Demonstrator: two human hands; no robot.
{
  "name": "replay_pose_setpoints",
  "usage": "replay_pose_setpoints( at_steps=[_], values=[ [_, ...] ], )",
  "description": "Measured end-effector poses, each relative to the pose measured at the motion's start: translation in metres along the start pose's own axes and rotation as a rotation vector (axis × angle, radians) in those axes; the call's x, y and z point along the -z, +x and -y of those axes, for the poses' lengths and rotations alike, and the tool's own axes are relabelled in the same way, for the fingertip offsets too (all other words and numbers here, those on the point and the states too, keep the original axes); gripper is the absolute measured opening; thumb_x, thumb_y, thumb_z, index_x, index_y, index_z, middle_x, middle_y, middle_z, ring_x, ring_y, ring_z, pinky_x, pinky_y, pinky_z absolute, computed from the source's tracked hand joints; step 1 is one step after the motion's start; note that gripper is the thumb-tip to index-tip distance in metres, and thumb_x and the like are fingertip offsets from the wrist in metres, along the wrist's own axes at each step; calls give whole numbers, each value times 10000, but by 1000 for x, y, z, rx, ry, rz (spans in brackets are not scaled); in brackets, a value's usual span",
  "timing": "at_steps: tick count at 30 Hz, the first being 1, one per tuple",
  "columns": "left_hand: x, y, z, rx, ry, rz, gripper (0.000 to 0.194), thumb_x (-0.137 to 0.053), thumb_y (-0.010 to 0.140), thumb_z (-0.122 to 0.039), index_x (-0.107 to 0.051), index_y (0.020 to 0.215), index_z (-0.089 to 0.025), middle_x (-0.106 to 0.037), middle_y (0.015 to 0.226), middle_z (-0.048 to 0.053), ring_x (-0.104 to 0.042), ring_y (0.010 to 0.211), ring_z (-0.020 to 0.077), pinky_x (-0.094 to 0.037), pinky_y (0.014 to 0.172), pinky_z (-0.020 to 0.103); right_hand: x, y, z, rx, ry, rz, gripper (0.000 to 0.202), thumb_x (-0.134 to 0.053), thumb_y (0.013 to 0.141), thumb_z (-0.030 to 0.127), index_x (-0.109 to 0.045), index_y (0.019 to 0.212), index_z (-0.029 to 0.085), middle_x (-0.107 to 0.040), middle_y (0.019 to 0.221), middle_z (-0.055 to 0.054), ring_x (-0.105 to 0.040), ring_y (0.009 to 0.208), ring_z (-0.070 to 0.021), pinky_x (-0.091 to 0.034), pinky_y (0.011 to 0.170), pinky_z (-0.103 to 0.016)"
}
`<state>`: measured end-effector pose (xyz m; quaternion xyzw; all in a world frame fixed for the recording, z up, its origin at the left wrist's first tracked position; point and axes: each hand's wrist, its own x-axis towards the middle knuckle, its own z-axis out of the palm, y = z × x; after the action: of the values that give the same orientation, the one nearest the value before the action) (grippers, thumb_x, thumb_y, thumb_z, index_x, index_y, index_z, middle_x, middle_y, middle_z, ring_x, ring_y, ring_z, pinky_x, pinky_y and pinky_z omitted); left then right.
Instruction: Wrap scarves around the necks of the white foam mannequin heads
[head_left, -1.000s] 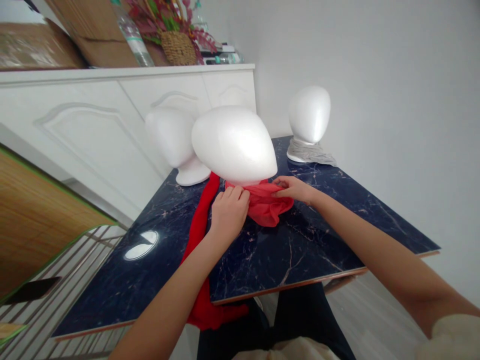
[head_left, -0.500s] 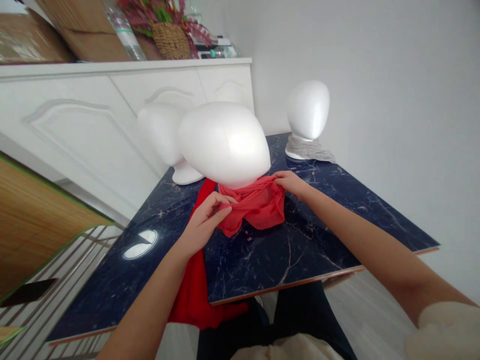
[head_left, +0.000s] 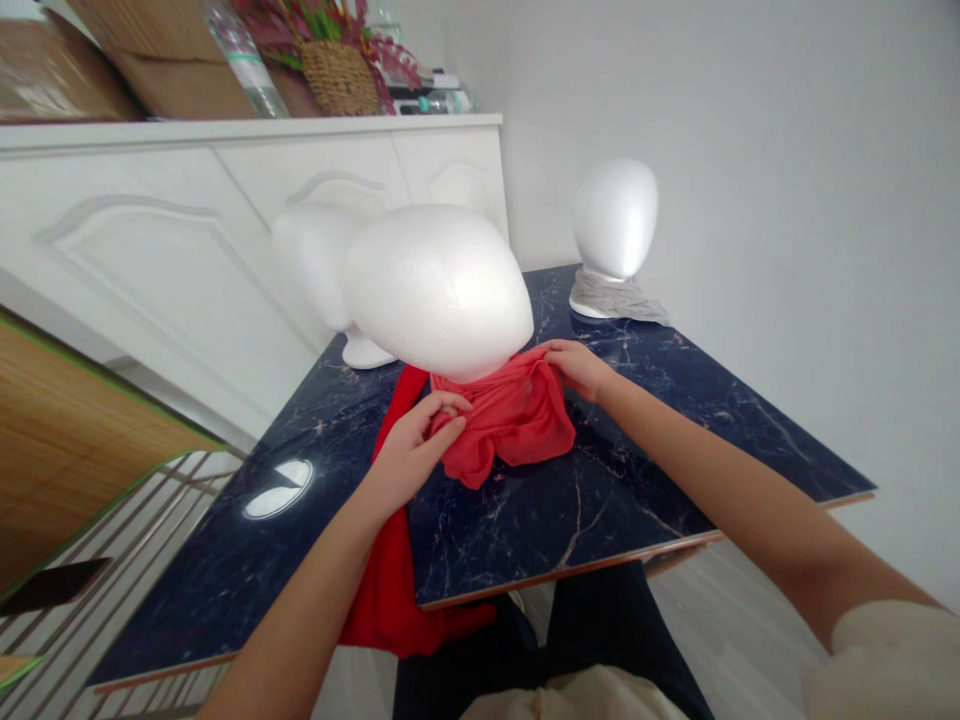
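Observation:
A white foam head [head_left: 442, 285] stands tilted near the middle of the dark blue marbled table [head_left: 517, 540]. Around its neck lies a coral-red scarf [head_left: 525, 420], its lower folds hanging forward onto the tabletop. My left hand [head_left: 420, 435] pinches the scarf's left side between thumb and fingers. On the other side, my right hand [head_left: 576, 368] grips the scarf's upper right edge close to the neck. A brighter red cloth [head_left: 390, 570] passes beneath my left forearm and hangs over the front edge of the table.
Another white foam head [head_left: 315, 265] is behind at the left. At the back right stands a foam head [head_left: 616, 220] with a grey scarf [head_left: 619, 298]. A white cabinet [head_left: 172, 240] holds boxes, bottles and a plant basket [head_left: 340, 78]. A phone [head_left: 54, 587] lies on the rack at left.
The scarf's front folds have spread lower and fuller. The middle foam head has shifted slightly left. Both hands keep their hold, with little movement.

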<state>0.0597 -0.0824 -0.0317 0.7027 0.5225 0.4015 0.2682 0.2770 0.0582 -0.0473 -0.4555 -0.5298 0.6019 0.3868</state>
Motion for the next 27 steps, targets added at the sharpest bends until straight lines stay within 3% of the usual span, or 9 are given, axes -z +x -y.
replay_pose_setpoints(
  at_steps=[5, 10, 12, 14, 16, 18, 21, 24, 27],
  values=[
    [-38, -21, -16, -200, 365, 73, 199, -476, 861, -230, -595, 1020, -237, -602, 1021, 67, -537, 990, 237, -404, 896, 381, -5, -14, -4, 74, 21, 99, 182, -577, 777, 234, -605, 947, 174, -677, 912, -32, -639, 829, -165, -515, 736, -259],
    [-51, -45, -26, -228, 529, 140, 286, -496, 850, -220, -581, 1119, -272, -562, 1131, 90, -558, 987, 240, -463, 828, 377, 5, -35, -8, 186, -150, 304, 633, -793, 611, 291, -529, 1182, 231, -624, 1164, -30, -597, 1048, -186, -516, 851, -283],
    [-45, -46, -29, -171, 487, 52, 261, -502, 861, -254, -584, 1105, -295, -557, 1143, 63, -568, 985, 219, -473, 799, 339, 12, -37, -5, 179, -266, 444, 722, -813, 567, 237, -515, 1226, 253, -643, 1137, -20, -623, 990, -189, -539, 794, -284],
    [-36, -40, -27, -111, 382, -168, 234, -537, 853, -307, -578, 1082, -288, -539, 1161, 55, -547, 1040, 218, -466, 829, 326, 19, -32, 0, 132, -439, 512, 621, -789, 588, 231, -572, 1171, 241, -690, 996, -18, -663, 824, -191, -553, 661, -275],
    [-28, -26, -19, -26, 188, -433, 352, -598, 816, -363, -519, 1147, -272, -489, 1236, 72, -503, 1124, 232, -450, 890, 336, 24, -25, 8, 69, -698, 447, 422, -745, 625, 226, -638, 1031, 190, -694, 734, -19, -640, 580, -180, -513, 499, -262],
    [-23, -8, -5, 104, -27, -568, 598, -666, 759, -399, -395, 1277, -272, -406, 1350, 98, -442, 1218, 251, -422, 959, 360, 26, -18, 15, 38, -917, 334, 250, -694, 647, 178, -643, 891, 158, -612, 516, 0, -567, 416, -161, -454, 413, -250],
    [-24, 15, 15, 211, -231, -474, 835, -747, 680, -385, -282, 1365, -281, -355, 1430, 106, -365, 1306, 265, -358, 1047, 388, 23, -11, 18, 173, -943, 139, 127, -606, 672, 115, -591, 791, 160, -598, 537, -4, -565, 428, -149, -455, 445, -243],
    [-31, 30, 24, 186, -293, -384, 869, -793, 622, -342, -328, 1350, -258, -409, 1407, 101, -386, 1302, 260, -340, 1074, 377, 14, -9, 8, 482, -792, -87, 176, -560, 676, 92, -583, 836, 162, -660, 795, -38, -632, 691, -172, -505, 658, -275],
    [-32, 38, 28, 177, -237, -363, 923, -819, 557, -251, -345, 1347, -208, -417, 1405, 120, -394, 1300, 266, -310, 1099, 372, 7, -12, -6, 505, -542, 36, 338, -605, 682, 139, -580, 1019, 148, -660, 997, -55, -611, 935, -192, -483, 844, -309]
  ],
)
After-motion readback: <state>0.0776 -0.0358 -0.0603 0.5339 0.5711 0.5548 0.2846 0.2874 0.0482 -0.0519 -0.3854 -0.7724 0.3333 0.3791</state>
